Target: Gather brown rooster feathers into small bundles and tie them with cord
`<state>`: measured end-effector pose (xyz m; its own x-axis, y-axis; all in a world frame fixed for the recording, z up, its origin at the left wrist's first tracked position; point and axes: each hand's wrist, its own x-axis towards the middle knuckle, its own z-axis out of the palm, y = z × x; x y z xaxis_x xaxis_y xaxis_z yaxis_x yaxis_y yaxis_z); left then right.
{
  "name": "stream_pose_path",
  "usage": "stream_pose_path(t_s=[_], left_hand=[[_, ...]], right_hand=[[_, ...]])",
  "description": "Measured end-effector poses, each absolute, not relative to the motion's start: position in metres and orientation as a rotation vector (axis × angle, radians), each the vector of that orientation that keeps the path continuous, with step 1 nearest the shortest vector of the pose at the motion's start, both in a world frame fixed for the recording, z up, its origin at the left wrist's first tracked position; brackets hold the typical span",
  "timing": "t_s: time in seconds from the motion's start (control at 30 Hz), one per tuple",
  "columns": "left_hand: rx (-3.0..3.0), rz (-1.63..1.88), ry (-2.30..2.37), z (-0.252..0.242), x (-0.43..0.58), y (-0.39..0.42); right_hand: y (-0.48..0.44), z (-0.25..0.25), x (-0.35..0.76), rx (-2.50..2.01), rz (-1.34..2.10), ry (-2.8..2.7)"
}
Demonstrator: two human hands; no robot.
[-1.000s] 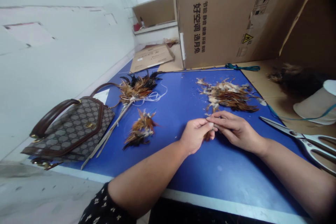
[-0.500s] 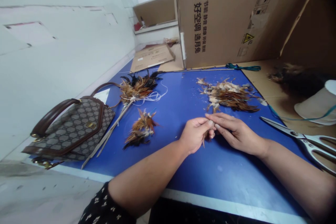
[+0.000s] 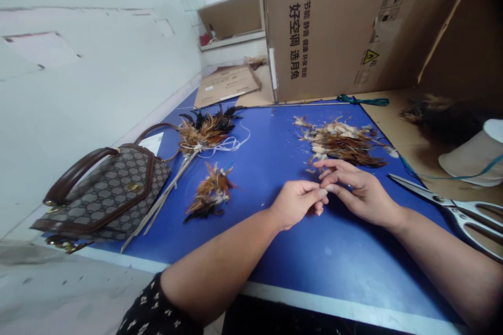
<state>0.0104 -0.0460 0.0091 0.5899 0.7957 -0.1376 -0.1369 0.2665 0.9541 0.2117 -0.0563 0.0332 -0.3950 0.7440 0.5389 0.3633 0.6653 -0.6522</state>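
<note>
1. The left grip (image 3: 298, 201) is closed in a pinch, thumb against the fingers, and seems to have hold of brown feathers (image 3: 310, 211); only a small tuft shows under these fingers, the rest is hidden.
2. The right grip (image 3: 353, 188) brings its thumb and forefinger to the left fingertips, its other fingers loosely spread. I cannot tell whether it pinches something.
3. I judge that the feathers are very light and soft, with thin, rather stiff quills. The vanes would bend or ruffle easily, so it is better to take hold at the quill end, with little pressure.
4. Just beyond the right grip lies a loose feather pile (image 3: 341, 144); to the left of the left grip is a small feather bunch (image 3: 210, 191), and farther left a feathered bundle (image 3: 208, 131) with sticks (image 3: 163, 201) and white string (image 3: 231, 144).
5. Under both grips is the blue tabletop (image 3: 334, 272), somewhat shiny. Scissors (image 3: 451, 207) lie right of the right grip; a patterned handbag (image 3: 113, 193) is well left.
6. Far beyond the grips stands a big cardboard box (image 3: 334, 26); a pale wall (image 3: 98, 99) is at left.
</note>
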Motion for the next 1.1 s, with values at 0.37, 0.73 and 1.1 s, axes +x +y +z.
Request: stream_pose_path(t_s=[0.37, 0.73, 1.1], left_hand=[[0.994, 0.873, 0.716, -0.001, 0.012, -0.039], [0.907, 1.02, 0.737, 0.004, 0.016, -0.041], [0.783, 1.146, 0.799, 0.002, 0.016, -0.031]], right_hand=[[-0.056, 0.015, 0.212, -0.853, 0.428, -1.976], [-0.051, 0.02, 0.213, -1.037, 0.398, -1.899], [-0.001, 0.006, 0.229, -1.44, -0.195, -2.291]])
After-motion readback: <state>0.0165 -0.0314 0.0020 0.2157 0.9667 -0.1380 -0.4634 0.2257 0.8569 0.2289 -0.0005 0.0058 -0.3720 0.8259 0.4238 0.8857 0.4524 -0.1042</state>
